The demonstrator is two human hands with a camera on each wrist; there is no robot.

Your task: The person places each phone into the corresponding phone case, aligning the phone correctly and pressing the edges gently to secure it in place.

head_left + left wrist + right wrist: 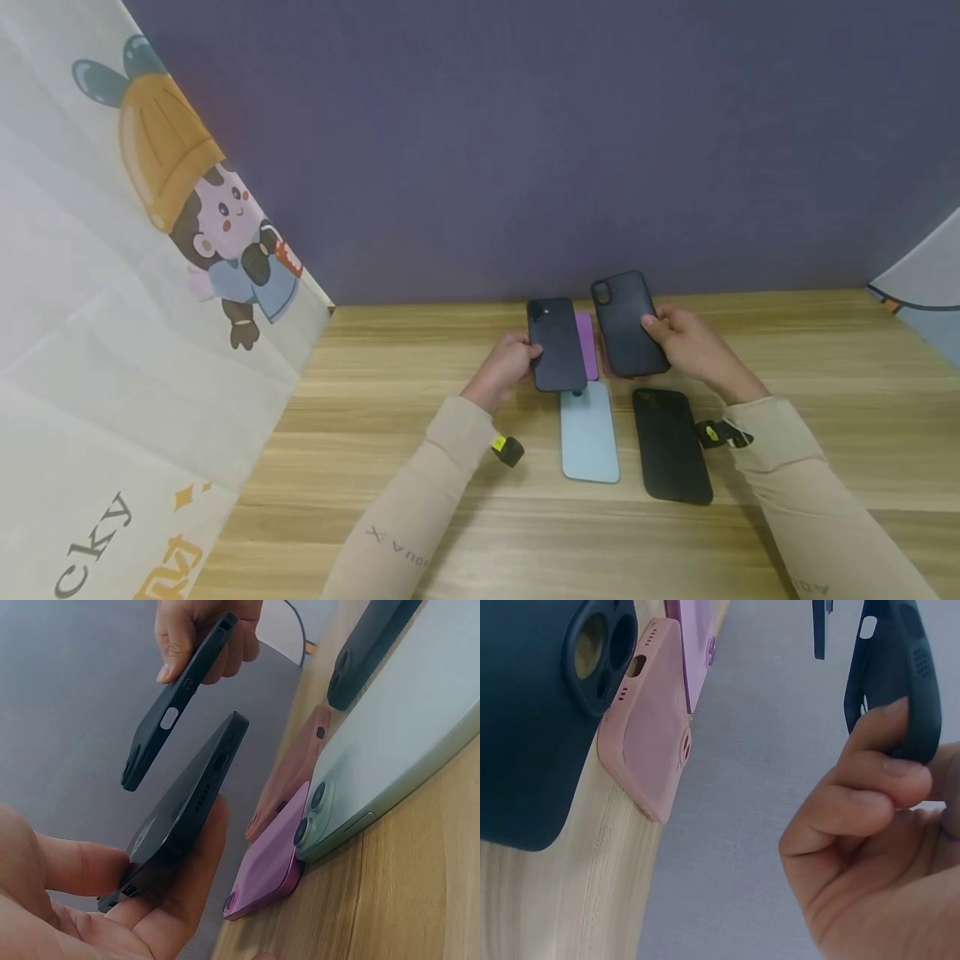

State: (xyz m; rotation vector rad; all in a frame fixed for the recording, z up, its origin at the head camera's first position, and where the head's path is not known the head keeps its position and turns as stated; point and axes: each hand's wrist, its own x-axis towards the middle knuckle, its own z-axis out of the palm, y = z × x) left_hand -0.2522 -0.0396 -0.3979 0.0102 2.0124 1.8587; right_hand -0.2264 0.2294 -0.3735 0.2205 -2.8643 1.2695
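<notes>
My left hand [508, 367] grips a black smartphone [557, 346] by its left edge, thumb on one face and fingers beneath. The camera end points away from me. With thumb and fingers, my right hand [692, 346] pinches a dark phone case [630, 325] by its right side, its camera cutout at the far end. In the left wrist view a gap separates this case [169, 705] from the smartphone [184, 799]. Both are held above the table. Below them lie a purple phone or case [588, 346], I cannot tell which, and a pink phone case [649, 720].
Nearer me on the wooden table [375, 400] lies a pale blue phone [590, 437]. To its right is a black phone case [672, 450] with camera holes. A dark blue-grey panel [525, 150] stands along the table's back edge. A printed white sheet [112, 333] hangs at left.
</notes>
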